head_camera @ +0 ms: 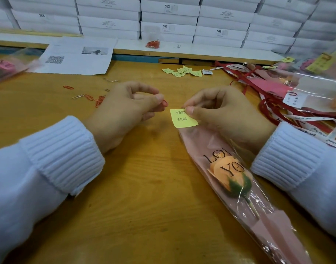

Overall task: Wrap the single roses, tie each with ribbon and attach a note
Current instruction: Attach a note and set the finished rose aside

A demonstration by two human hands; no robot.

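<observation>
wooden table (144,187) | on it: wrapped rose (237,180) | paper clips (89,97) | yellow notes (182,71) | printed sheet (75,58) | ribbons (277,111)

The scene is taken by a single wide-angle camera worn on the head, faced forward and down at close range over the wooden table (144,187), the left hand (123,111) and the right hand (226,115) being framed at mid-picture and the stacked white boxes (169,18) curved along the top edge.
</observation>
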